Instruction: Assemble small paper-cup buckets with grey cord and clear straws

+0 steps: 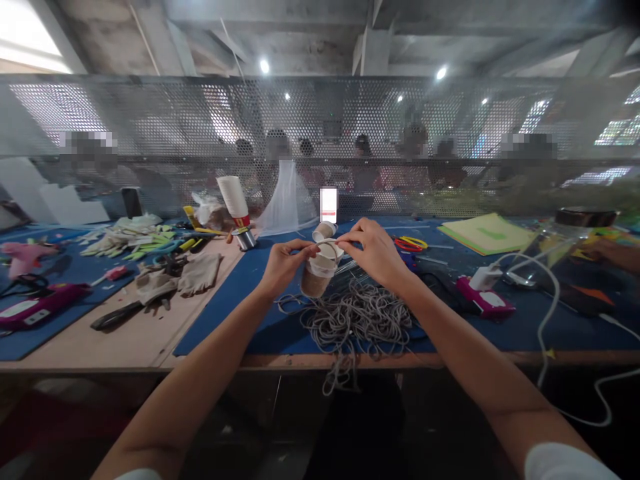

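Observation:
A paper cup (pixel 326 265) stands slightly tilted, its lower part wrapped in grey-brown cord and its pale upper band bare. My left hand (pixel 284 265) is closed in a pinch at the left of the cup's rim, on what looks like a cord end. From the right, my right hand (pixel 374 250) pinches the same thin cord, which curves across the cup's mouth. What bears the cup's weight is hard to make out. Below both hands lies a tangled heap of grey cord (pixel 357 317), part of it hanging over the table edge. Behind, a smaller cord-wrapped cup (pixel 324 231) lies tipped.
Stacked paper cups (pixel 233 197) lean on a metal tin (pixel 245 239). To the left are work gloves (pixel 200 273), a black-handled tool (pixel 117 315) and a pink glue gun (pixel 30 259). On the right are yellow-handled scissors (pixel 413 243), a magenta power strip (pixel 484 298), coloured sheets (pixel 487 233) and a white cable.

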`<act>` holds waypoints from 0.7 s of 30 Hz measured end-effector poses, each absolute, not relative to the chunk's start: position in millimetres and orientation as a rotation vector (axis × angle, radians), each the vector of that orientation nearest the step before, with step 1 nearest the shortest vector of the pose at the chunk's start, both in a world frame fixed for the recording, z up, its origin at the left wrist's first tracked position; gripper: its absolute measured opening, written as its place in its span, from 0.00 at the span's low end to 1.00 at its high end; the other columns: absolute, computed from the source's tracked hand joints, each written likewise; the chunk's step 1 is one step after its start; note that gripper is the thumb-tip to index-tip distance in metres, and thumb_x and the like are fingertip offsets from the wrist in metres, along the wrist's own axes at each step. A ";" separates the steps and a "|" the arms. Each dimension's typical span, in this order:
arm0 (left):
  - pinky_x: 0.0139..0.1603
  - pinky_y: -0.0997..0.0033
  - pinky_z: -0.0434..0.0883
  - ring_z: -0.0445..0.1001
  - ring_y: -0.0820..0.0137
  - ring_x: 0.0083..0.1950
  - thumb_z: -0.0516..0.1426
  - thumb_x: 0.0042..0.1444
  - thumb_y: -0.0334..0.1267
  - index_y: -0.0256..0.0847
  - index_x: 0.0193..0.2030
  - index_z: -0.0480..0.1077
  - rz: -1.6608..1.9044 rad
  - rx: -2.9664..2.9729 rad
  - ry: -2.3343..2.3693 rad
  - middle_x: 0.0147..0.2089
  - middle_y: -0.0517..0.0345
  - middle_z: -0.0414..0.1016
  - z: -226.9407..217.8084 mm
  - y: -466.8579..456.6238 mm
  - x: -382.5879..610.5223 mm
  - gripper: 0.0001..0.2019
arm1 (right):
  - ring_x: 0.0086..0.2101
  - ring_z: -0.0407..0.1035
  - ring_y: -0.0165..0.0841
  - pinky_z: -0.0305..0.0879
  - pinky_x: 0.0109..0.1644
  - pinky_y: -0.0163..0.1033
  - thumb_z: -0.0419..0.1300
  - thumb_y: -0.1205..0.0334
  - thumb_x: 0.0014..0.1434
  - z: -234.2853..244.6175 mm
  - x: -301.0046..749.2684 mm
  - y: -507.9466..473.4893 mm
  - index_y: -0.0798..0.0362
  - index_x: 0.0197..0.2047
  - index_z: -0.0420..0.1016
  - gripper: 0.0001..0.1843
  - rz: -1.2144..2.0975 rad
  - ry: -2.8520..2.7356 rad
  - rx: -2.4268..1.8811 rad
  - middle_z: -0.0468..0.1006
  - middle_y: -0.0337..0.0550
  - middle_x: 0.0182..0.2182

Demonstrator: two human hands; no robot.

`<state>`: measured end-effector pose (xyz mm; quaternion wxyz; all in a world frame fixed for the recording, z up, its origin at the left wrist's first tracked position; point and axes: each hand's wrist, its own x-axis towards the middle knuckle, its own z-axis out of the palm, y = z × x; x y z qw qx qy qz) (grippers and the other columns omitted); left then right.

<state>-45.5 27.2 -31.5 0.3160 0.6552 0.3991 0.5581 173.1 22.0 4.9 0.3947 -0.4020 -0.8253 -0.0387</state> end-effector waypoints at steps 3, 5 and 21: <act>0.40 0.71 0.67 0.72 0.68 0.36 0.64 0.53 0.44 0.37 0.32 0.81 1.461 1.720 1.028 0.32 0.54 0.79 -32.0 26.9 -45.1 0.11 | 0.36 0.70 0.33 0.62 0.41 0.38 0.59 0.61 0.64 6.3 174.1 22.4 0.48 0.41 0.83 0.10 -0.106 -2.100 -1.045 0.76 0.44 0.34; 0.41 0.71 0.67 0.73 0.67 0.36 0.64 0.53 0.45 0.36 0.33 0.81 1.456 1.714 1.018 0.32 0.54 0.80 -33.0 27.8 -45.7 0.12 | 0.33 0.69 0.32 0.61 0.38 0.37 0.59 0.60 0.63 6.3 173.8 22.9 0.48 0.40 0.83 0.10 -0.013 -2.087 -1.060 0.76 0.42 0.32; 0.41 0.70 0.69 0.73 0.68 0.36 0.68 0.48 0.47 0.37 0.33 0.81 1.526 1.505 0.953 0.32 0.55 0.80 -35.4 31.1 -45.8 0.14 | 0.27 0.72 0.31 0.69 0.36 0.40 0.61 0.55 0.59 -2.3 167.3 37.0 0.53 0.38 0.80 0.11 0.719 -1.971 -0.935 0.79 0.41 0.27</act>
